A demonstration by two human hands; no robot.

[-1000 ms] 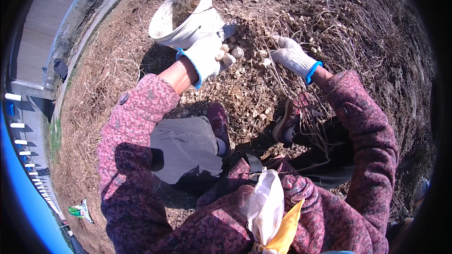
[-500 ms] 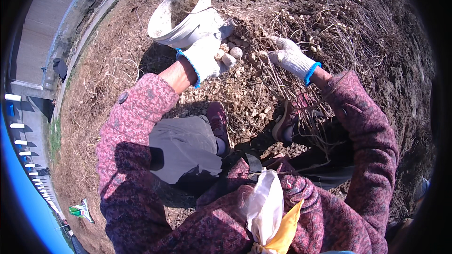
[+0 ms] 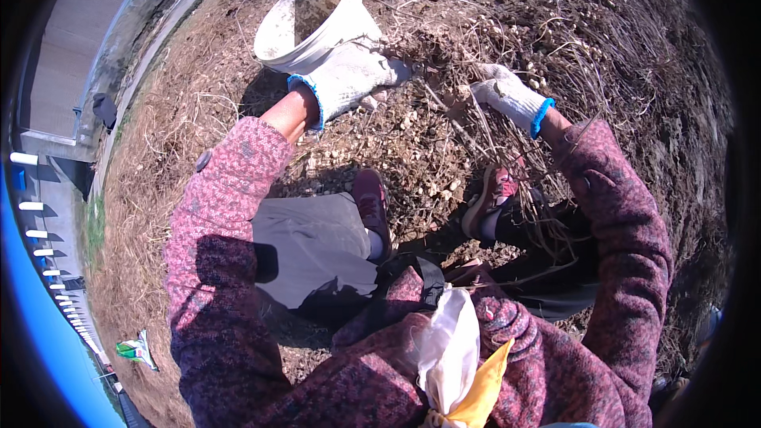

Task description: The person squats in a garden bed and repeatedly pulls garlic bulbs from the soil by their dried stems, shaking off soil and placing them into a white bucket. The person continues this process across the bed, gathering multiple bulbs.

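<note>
My left hand (image 3: 353, 79), in a white knit glove with a blue cuff, reaches toward the root end of a dry plant beside the bucket. Its back faces up and the fingers are curled; pale lumps that look like peanuts (image 3: 372, 100) show beneath it, partly hidden. My right hand (image 3: 507, 95), gloved alike, is closed round a bunch of dry peanut vines (image 3: 483, 131), whose stems trail down toward my right shoe. The white bucket (image 3: 361, 22) is tilted just beyond my left hand, its mouth toward the left, with soil-stained walls.
A heap of dry vines (image 3: 602, 55) with pale pods lies at the right. Crumbly soil with scattered pods (image 3: 412, 139) spreads between my shoes (image 3: 371, 204). At far left are a concrete ledge (image 3: 135, 83) and a green-and-white bag (image 3: 136, 350).
My left hand has turned over, back upward, and moved right toward the plant. My right hand has shifted slightly right with the vines. The bucket appears slightly farther right.
</note>
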